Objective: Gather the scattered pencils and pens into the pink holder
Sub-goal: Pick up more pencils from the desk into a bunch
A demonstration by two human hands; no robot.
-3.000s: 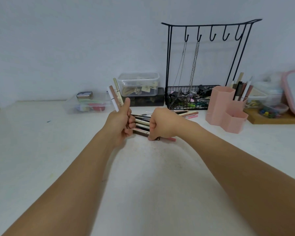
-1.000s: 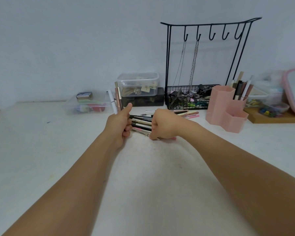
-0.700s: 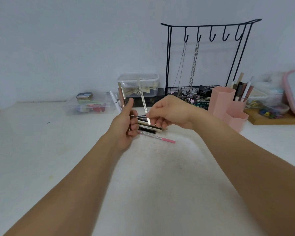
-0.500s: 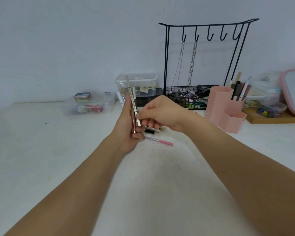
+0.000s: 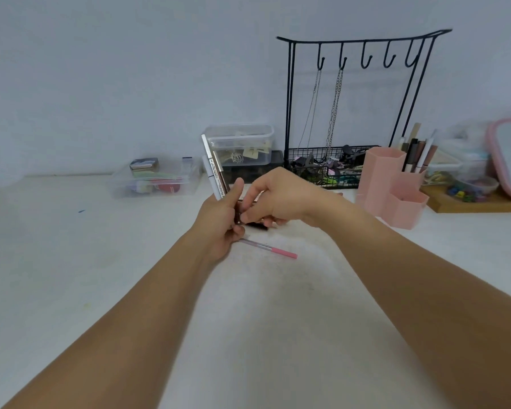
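Pink-tipped thin pen lies loose at frame centre; left hand grips an upright bundle of pens, right hand pinches another in. Gathering step; next, the pink hexagonal holder at right.

Soft, even, cool light fills the scene, and shadows on the bench are faint. Wide-angle distortion stretches the edges. The far right side looks slightly blurred.
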